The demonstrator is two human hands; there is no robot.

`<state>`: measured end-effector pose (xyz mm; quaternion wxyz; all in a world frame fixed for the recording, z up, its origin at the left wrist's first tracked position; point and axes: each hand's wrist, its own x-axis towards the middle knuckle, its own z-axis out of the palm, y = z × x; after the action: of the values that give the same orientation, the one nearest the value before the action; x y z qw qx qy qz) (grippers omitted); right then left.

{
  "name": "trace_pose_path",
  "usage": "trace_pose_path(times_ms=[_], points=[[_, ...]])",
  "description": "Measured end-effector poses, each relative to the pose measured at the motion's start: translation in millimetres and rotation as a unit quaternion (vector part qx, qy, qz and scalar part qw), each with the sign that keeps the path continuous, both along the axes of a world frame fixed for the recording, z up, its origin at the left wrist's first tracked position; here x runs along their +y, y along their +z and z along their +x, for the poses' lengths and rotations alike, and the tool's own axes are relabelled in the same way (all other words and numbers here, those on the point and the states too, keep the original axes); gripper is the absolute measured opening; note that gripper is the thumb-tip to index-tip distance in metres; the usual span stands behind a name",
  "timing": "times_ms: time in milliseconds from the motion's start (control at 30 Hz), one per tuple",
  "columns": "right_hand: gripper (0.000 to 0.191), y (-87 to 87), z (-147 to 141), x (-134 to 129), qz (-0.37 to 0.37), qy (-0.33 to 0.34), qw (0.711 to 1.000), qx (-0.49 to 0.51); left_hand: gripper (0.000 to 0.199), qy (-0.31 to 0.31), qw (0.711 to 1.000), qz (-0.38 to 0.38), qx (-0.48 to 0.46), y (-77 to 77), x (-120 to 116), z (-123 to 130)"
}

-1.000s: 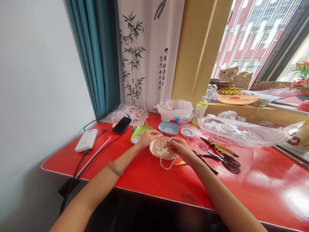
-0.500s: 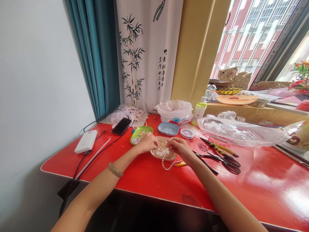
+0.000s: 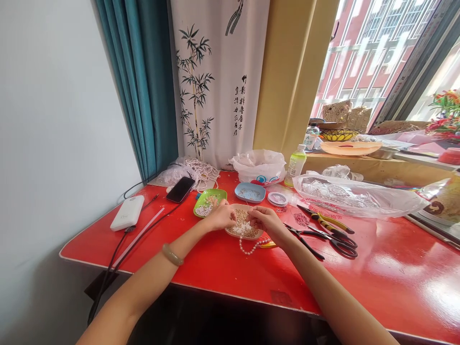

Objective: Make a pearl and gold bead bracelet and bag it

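Observation:
My left hand [image 3: 222, 215] is closed in a pinch over the left side of a pale tray [image 3: 230, 233] of small gold beads [image 3: 251, 232]. Whatever sits between its fingertips is too small to name. On the tray's right side my right hand [image 3: 265, 219] pinches a fine beading thread, which shows faintly above the fingertips. A short strand of pinkish pearl beads [image 3: 247, 252] loops over the tray's front edge onto the red table and runs under my right wrist. Behind my left hand, a green tray [image 3: 199, 209] holds white and coloured beads.
A blue tray [image 3: 250, 199] and a thread spool [image 3: 278, 199] stand behind. To the right lie pliers [image 3: 305, 239], yellow-black pliers [image 3: 325, 221], scissors [image 3: 343, 245] and a plastic bag [image 3: 352, 194]. A phone [image 3: 180, 189] and a white power bank [image 3: 127, 213] with cables are left.
My left hand has shifted slightly right and down, toward the right hand. My right hand stays almost in place, and the pearl strand still hangs over the tray's front. The view has tilted slightly.

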<state>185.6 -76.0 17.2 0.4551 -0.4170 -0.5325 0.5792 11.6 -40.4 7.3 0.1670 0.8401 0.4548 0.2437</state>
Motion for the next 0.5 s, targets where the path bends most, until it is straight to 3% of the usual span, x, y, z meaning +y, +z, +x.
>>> trace_pose_path(times_ms=[133,300,500], points=[[0.016,2.9,-0.3,-2.3,0.004,-0.001,1.0,-0.001,0.008,0.006,0.999,-0.018,-0.048,-0.5,0.7,1.6],[0.015,4.6,-0.6,-4.1,0.006,-0.001,1.0,-0.004,0.004,0.021,0.982,-0.071,-0.176,1.0,6.3,1.2],[0.015,7.3,-3.3,-6.5,0.015,-0.01,1.0,-0.001,0.015,-0.005,0.911,-0.2,-0.36,4.0,12.3,-1.7]])
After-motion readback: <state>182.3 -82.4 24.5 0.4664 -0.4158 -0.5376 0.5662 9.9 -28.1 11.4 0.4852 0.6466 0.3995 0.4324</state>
